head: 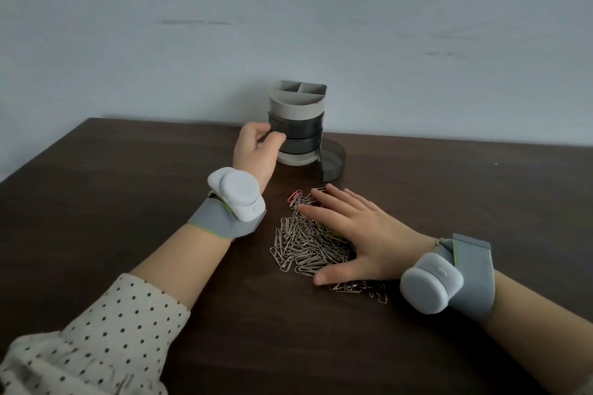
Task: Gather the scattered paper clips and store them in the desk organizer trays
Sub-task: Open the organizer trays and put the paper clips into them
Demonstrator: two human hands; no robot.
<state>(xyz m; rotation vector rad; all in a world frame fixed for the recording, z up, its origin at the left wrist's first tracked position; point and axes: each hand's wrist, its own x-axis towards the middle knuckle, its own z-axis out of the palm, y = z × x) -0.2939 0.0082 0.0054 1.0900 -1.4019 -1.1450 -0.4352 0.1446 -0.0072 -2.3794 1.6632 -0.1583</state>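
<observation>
A pile of paper clips (pixel 301 244), mostly silver with a few red and yellow ones, lies on the dark wooden desk (pixel 128 189). My right hand (pixel 356 234) rests flat on the pile with fingers spread. Behind it stands the desk organizer (pixel 298 112), a grey cup top over stacked smoky trays. Its lowest tray (pixel 335 163) is swung out to the right. My left hand (pixel 256 147) grips the organizer's left side at the upper dark tray.
A pale wall rises right behind the organizer. Grey straps with white devices sit on both wrists. The desk's left edge runs diagonally toward the back left corner.
</observation>
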